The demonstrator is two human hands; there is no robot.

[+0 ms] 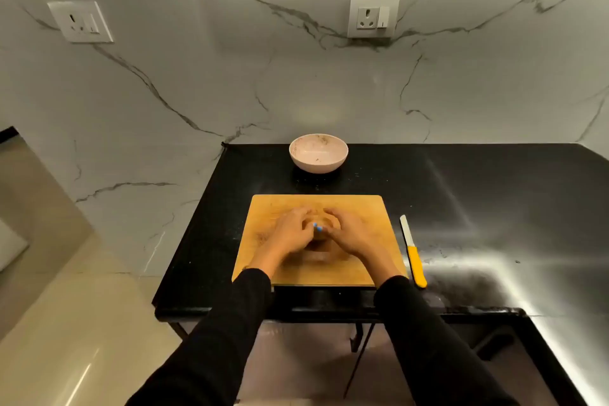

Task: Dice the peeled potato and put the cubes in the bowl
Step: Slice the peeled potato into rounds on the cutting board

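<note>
Two black long sleeves (230, 333) enter from the bottom edge, one per arm. Two hands over one square wooden cutting board (316, 241), which lies flat on the glossy black stone desk (461, 208), its near edge close to the desk's front edge. Left hand (290, 234) and right hand (349, 234) are cupped toward each other at board centre, fingertips meeting; motion blur softens both. Fingers (296, 219) of both hands are curved around something between the palms; a small brownish patch shows in the gap, probably the potato or its cubes, but the blur and the hands hide it, so count and form cannot be told. Whether the fingers actually grip it or only gather it cannot be told either. One bright blue mark (317, 227) sits where the thumbs meet, likely a painted nail. One knife with a yellow handle and pale blade (412, 250) lies on the desk just beside the board's right edge, blade pointing away, untouched. Farther back, one pale pink round bowl (318, 153) stands upright near the wall, apart from the board; no cubes are seen inside. On the white veined marble wall (197, 76): two white socket plates (373, 16), one left, one centre.
</note>
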